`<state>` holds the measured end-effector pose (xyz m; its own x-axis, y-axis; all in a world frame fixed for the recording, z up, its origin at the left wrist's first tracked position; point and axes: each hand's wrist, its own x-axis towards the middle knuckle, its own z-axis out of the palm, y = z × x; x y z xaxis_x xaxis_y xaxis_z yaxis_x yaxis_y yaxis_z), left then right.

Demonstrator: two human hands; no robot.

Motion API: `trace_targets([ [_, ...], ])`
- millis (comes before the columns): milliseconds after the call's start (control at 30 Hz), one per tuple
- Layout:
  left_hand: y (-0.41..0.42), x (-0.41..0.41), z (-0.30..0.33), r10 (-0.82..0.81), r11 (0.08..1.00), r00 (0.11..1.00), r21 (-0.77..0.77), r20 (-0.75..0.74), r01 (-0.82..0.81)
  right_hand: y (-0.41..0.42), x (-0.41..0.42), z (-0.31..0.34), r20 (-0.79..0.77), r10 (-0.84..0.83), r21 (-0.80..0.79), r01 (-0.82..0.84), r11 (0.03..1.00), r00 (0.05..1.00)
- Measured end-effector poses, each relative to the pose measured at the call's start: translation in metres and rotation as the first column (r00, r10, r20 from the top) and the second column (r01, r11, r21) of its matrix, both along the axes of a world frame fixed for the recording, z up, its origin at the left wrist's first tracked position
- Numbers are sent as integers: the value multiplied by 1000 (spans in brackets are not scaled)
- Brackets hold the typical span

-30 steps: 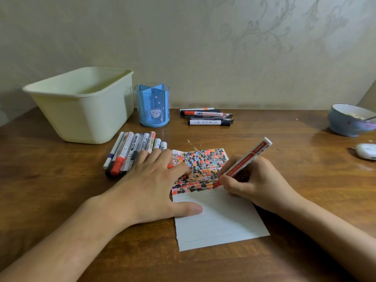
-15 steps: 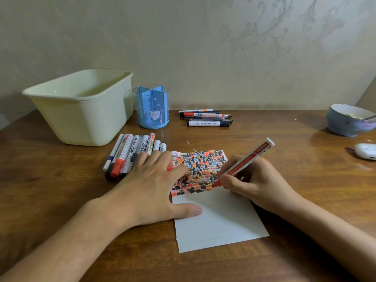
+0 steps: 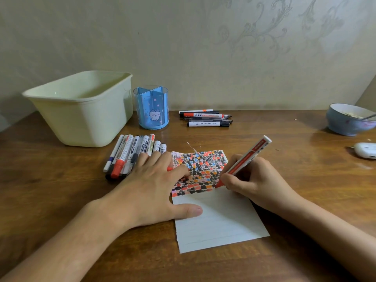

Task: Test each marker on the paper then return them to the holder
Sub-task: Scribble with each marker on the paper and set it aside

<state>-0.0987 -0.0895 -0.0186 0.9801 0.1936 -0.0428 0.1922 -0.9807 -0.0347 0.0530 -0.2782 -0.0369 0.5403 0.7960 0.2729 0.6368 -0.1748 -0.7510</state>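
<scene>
A lined white paper (image 3: 219, 222) lies on the wooden table, its upper half filled with red, orange and black marks. My left hand (image 3: 150, 190) lies flat on its left edge, fingers straight; a small red piece shows under the fingers. My right hand (image 3: 256, 180) grips a red marker (image 3: 250, 157) like a pen, its tip touching the paper at the lower right of the coloured patch. Beyond my left hand lies a row of several markers (image 3: 130, 153). The blue divided holder (image 3: 151, 107) stands behind them with no markers showing in it.
A pale green tub (image 3: 81, 110) stands at the back left beside the holder. Several more markers (image 3: 205, 119) lie near the wall. A blue bowl (image 3: 345, 121) with a spoon and a white object (image 3: 366, 150) sit at the right edge.
Both hands keep their places; the red marker's tip stays at the same spot on the paper. Only the view has shifted slightly.
</scene>
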Motion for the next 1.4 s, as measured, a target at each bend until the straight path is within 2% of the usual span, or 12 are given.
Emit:
trace_targets([
  [500, 0, 0, -1, -2, 1000, 1000, -7, -6, 2, 1, 1, 0, -21, 10, -45, -10, 999, 1000],
  [767, 1, 0, 2, 0, 1000, 1000, -30, 3, 0, -2, 2, 7, -279, 73, 159, -29, 987, 958],
  [867, 1, -1, 4, -5, 996, 997, -92, 72, 12, -4, 2, 10, -407, 111, 193, -34, 981, 907],
  [1000, 4, -1, 3, -38, 961, 972, -259, 231, 99, -4, 1, 13, -577, 134, 245, 14, 969, 806],
  [1167, 7, 0, 2, -28, 947, 942, -294, 334, 132, -5, -1, 16, -577, 161, 288, 15, 958, 801],
  [1300, 6, 3, 4, 62, 938, 905, -336, 422, 92, -7, -1, 20, -544, 131, 290, 39, 956, 829],
  [1400, 6, 2, 5, 82, 934, 899, -348, 431, 82, -6, 0, 21, -614, 147, 295, 53, 954, 775],
])
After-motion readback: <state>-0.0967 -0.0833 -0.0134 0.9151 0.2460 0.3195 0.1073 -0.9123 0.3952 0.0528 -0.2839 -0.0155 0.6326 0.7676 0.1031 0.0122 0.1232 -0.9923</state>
